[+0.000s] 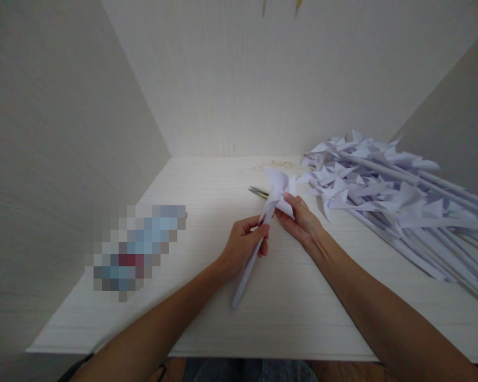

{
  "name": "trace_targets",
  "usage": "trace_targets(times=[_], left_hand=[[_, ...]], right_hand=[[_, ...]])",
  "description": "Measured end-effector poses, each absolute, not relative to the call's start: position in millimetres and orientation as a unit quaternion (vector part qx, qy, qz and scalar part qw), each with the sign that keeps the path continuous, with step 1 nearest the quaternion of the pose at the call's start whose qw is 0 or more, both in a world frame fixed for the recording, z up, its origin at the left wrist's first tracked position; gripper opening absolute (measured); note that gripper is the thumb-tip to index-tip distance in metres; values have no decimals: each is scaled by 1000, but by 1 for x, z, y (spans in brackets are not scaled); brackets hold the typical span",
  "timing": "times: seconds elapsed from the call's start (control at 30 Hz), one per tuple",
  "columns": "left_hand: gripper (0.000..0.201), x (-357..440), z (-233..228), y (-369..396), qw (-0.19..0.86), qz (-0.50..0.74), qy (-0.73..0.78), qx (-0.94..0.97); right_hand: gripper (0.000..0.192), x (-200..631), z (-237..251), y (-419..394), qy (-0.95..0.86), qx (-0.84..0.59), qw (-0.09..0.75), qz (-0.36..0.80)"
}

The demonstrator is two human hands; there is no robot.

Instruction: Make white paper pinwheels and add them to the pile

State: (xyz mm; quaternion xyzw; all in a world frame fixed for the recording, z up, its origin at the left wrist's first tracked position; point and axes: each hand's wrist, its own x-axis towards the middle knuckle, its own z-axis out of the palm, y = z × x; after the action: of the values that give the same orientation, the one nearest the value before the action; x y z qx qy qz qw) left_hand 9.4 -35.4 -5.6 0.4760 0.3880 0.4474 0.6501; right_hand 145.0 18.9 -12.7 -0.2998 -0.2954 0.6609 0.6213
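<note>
A white paper pinwheel (278, 185) on a rolled paper stick is held over the middle of the table. My left hand (245, 244) is closed around the stick just below the blades, and the stick's lower end slants down toward me. At the pinwheel's right side, my right hand (298, 217) pinches the blades near the centre. Behind the pinwheel lies a pair of scissors (258, 192), its blades pointing left and its handles hidden by the paper and my right hand.
Many finished-looking paper pinwheels (342, 185) with long sticks are piled at the right. A pixelated object (143, 249) lies at the left. Small light-brown bits (281, 164) are scattered near the back wall (231, 95). Side walls enclose the white table (191, 313).
</note>
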Motion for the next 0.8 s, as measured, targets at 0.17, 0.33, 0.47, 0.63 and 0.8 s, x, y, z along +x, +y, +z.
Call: trace_targets(times=[0.17, 0.33, 0.47, 0.63, 0.8], left_hand=[[25, 9, -9, -30, 669, 440, 368, 473], [23, 6, -9, -27, 668, 450, 384, 451], [27, 2, -4, -23, 675, 492, 377, 400], [29, -8, 3, -14, 644, 573, 362, 355], [28, -14, 1, -8, 603, 625, 362, 339]], right_hand=[[36, 150, -16, 19, -326, -299, 587, 678], [40, 154, -21, 24, -307, -304, 607, 667], [40, 155, -16, 25, -267, -316, 661, 626], [39, 137, -8, 5, -400, -375, 561, 620], [46, 110, -12, -19, -548, -371, 409, 628]])
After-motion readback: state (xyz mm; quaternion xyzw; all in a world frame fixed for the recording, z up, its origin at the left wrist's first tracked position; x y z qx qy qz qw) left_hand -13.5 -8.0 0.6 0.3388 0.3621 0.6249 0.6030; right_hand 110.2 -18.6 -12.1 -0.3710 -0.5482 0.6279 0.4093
